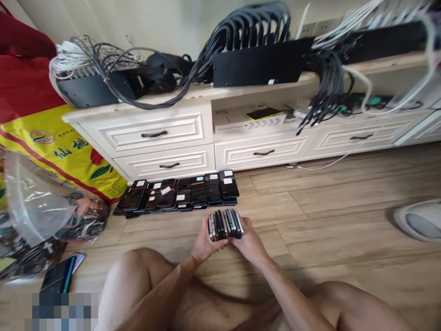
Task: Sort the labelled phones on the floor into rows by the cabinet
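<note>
Between my two hands is a thick stack of smartphones [224,224], turned on edge so that their ends face up. My left hand [206,241] wraps the stack's left side, with its fingers curled underneath. On the other side my right hand [245,236] presses the stack inward and supports it from below. Just beyond my hands, several piles of dark smartphones [191,191] lie in a row on the floor against the cabinet. White labels are stuck on many of their screens.
A white cabinet [161,124] with drawers carries black boxes [258,64] trailing many cables. At left stand a yellow and red bag [69,142] and a clear plastic bag [32,202] of parts. A few phones [58,273] lie near my left knee; a shoe [420,219] is at right.
</note>
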`<state>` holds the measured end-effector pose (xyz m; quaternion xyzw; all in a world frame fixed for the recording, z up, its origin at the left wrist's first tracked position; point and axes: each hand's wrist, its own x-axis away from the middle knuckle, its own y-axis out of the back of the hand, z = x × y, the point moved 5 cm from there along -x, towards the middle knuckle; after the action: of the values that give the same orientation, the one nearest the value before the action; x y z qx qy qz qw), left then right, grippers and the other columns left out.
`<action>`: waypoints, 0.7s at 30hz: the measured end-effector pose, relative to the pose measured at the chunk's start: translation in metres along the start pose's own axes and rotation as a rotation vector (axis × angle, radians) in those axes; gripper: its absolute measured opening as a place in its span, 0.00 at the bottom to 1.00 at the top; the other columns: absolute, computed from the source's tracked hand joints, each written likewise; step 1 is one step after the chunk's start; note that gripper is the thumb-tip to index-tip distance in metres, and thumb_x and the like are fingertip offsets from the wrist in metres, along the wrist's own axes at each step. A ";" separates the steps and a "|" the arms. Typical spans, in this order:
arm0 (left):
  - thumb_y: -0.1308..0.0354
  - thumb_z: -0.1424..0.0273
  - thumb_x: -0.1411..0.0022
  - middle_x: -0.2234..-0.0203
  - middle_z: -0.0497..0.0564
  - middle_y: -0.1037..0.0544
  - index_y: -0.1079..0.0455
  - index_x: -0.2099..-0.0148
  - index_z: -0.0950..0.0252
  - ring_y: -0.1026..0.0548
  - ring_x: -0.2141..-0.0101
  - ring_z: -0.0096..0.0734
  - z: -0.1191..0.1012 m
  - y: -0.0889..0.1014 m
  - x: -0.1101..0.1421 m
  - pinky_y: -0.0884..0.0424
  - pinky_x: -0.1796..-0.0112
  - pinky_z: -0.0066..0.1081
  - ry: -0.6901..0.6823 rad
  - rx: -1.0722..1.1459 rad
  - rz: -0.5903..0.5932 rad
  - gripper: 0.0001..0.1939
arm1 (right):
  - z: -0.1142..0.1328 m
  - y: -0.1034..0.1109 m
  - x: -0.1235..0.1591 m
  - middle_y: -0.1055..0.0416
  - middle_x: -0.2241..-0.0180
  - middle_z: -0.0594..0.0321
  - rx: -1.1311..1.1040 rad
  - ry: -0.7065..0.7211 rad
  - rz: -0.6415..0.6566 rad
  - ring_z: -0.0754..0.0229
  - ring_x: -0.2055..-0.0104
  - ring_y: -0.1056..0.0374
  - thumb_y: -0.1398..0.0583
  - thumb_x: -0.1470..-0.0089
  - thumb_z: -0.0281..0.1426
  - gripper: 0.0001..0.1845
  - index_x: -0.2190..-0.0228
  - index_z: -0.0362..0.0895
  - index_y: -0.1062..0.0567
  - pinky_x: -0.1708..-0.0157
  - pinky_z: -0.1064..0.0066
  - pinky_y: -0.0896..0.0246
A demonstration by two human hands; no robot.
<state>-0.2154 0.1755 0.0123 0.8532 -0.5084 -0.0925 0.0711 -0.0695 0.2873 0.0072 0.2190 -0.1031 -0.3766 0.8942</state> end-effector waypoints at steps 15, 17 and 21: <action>0.28 0.68 0.55 0.48 0.64 0.29 0.40 0.51 0.61 0.33 0.41 0.61 -0.019 -0.032 -0.015 0.39 0.40 0.52 0.289 -0.339 -0.136 0.31 | -0.029 0.004 -0.009 0.22 0.48 0.59 -0.398 -0.242 -0.069 0.48 0.45 0.29 0.43 0.47 0.35 0.22 0.51 0.46 0.23 0.45 0.57 0.33; 0.27 0.65 0.57 0.49 0.67 0.29 0.42 0.57 0.60 0.37 0.39 0.71 -0.025 -0.047 -0.023 0.43 0.41 0.60 0.365 -0.350 -0.132 0.30 | -0.039 0.000 -0.006 0.19 0.54 0.54 -0.458 -0.344 -0.070 0.48 0.52 0.24 0.49 0.41 0.42 0.24 0.51 0.44 0.23 0.54 0.57 0.28; 0.22 0.59 0.65 0.48 0.72 0.29 0.45 0.64 0.59 0.42 0.37 0.82 -0.022 -0.075 -0.045 0.47 0.41 0.64 0.484 -0.286 -0.081 0.36 | -0.054 -0.010 -0.004 0.19 0.66 0.49 -0.513 -0.458 -0.066 0.47 0.64 0.21 0.58 0.36 0.55 0.38 0.56 0.40 0.22 0.66 0.57 0.26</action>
<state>-0.1668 0.2515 0.0217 0.8514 -0.4239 0.0405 0.3063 -0.0597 0.3010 -0.0454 -0.1001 -0.1960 -0.4583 0.8611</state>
